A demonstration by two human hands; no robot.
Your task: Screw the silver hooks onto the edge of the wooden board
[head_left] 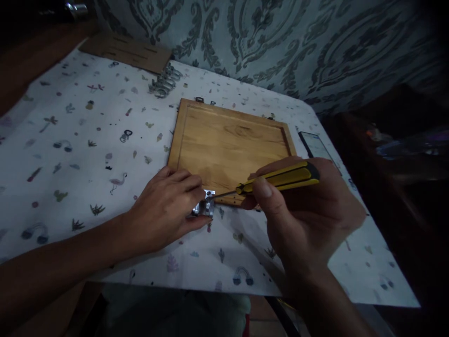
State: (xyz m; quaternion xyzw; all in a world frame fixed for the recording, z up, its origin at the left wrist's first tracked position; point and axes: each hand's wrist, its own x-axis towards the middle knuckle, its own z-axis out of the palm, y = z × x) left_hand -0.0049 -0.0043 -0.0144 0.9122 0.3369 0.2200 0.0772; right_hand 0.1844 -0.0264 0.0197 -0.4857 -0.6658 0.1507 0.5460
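A framed wooden panel (224, 145) lies flat on the table, its recessed face up. At its near left edge sits a small shiny metal hinge (208, 206). My left hand (164, 208) is closed around the hinge, with the thumb on the near side and the fingers over the panel's edge; part of the hinge is hidden under them. In my right hand (308, 210) is a screwdriver (280, 181) with a yellow and black handle, gripped between thumb and fingers. Its thin shaft points left, and the tip meets the hinge.
A patterned cloth (87, 164) covers the table. Several metal hinges (164, 80) lie in a cluster at the back, beside a piece of cardboard (126, 50). Right of the panel lies a phone (317, 146). Behind the table rises a wall with patterned covering (259, 42).
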